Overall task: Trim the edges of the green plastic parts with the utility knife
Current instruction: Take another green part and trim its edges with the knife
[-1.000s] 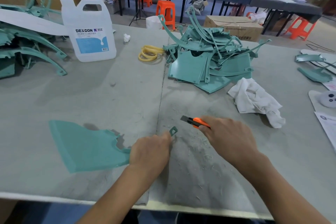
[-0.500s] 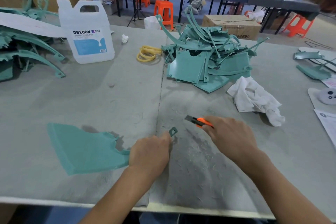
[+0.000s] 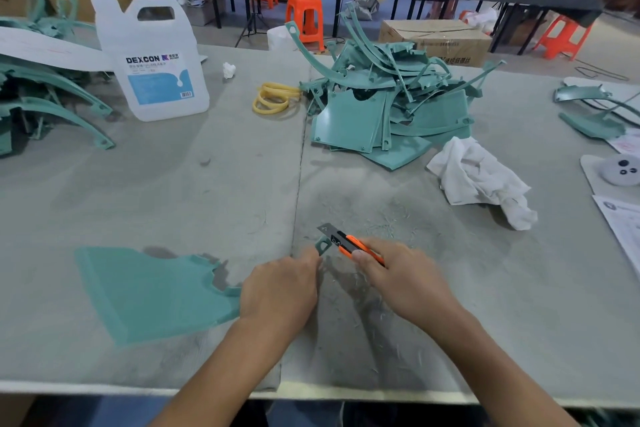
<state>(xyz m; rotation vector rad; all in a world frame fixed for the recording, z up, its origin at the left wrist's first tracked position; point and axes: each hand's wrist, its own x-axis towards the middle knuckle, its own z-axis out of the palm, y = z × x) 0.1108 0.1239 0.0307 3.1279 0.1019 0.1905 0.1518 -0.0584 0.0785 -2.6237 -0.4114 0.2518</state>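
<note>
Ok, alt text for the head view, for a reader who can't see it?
A left hand grips a flat green plastic part while the right hand holds an orange utility knife at its looped tab. Behind lie a pile of green plastic parts, a crumpled white cloth and a translucent plastic jug.

On the table, with the pile as landmark, the bands lie just left of it, the jug farther left, the cloth just right and nearer, and well in front lie the part, left hand, knife and right hand, left to right.
</note>
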